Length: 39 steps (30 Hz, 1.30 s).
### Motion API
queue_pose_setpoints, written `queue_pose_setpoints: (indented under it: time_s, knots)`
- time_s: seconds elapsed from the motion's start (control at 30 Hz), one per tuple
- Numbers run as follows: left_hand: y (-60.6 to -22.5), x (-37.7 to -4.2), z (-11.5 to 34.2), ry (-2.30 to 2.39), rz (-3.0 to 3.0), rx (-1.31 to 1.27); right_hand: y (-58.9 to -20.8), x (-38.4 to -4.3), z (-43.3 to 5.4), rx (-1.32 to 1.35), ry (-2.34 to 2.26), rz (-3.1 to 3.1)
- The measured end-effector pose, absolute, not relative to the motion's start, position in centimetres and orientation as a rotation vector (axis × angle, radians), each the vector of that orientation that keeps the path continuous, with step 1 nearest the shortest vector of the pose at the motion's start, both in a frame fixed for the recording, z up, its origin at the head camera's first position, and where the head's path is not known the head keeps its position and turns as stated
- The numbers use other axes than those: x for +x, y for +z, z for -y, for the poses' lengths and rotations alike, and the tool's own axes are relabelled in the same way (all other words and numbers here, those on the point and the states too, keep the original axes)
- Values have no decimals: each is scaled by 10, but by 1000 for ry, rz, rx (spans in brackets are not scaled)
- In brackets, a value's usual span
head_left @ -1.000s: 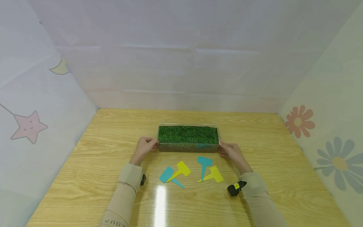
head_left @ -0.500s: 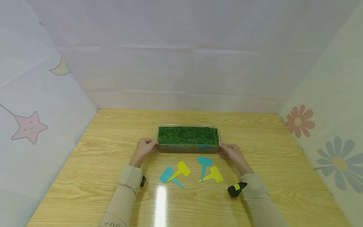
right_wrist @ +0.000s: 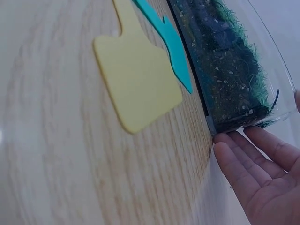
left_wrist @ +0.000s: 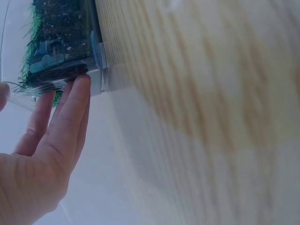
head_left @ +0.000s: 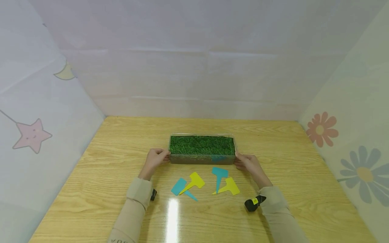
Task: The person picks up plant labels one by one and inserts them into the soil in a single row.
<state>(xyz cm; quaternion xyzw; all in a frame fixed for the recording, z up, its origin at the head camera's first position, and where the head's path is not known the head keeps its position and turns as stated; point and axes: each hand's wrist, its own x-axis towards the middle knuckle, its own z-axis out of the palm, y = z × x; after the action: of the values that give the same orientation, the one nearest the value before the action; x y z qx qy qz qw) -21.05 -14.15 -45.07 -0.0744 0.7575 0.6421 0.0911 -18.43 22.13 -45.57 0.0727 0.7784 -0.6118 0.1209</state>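
Note:
A clear rectangular box (head_left: 202, 159) of dark soil, topped with green grass (head_left: 202, 144), stands mid-table. My left hand (head_left: 154, 159) holds its left end near the front corner. In the left wrist view the fingers (left_wrist: 65, 115) lie against the end wall, with the thumb by the upper rim. At the opposite end my right hand (head_left: 248, 164) grips the box likewise, its fingers (right_wrist: 234, 161) on the wall near the base. In front lie T-shaped plant labels: two blue (head_left: 220, 172) (head_left: 178, 186) and two yellow (head_left: 197, 180) (head_left: 232, 186), overlapping in pairs.
The wooden table (head_left: 100, 189) carries everything. A pale back wall (head_left: 194, 84) rises behind it, and printed sheets with a star (head_left: 31, 135) and flowers (head_left: 363, 173) flank both sides. A black wrist device (head_left: 254, 203) hangs below the right sleeve.
The box and both hands have shifted very slightly toward me in the head view since one second ago. The plant labels lie as before, and both hands keep their hold.

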Motion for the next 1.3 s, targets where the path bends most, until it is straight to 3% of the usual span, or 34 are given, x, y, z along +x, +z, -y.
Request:
queue_pose_setpoints:
  time_s: [0.8, 1.3]
  knots:
    - [-434, -184, 145, 1422, -2653, -7, -443, -164, -215, 146, -1600, -2505]
    - [-434, -168, 129, 1373, -2745, 160, -440, -149, -197, -235, -1409, -2693]
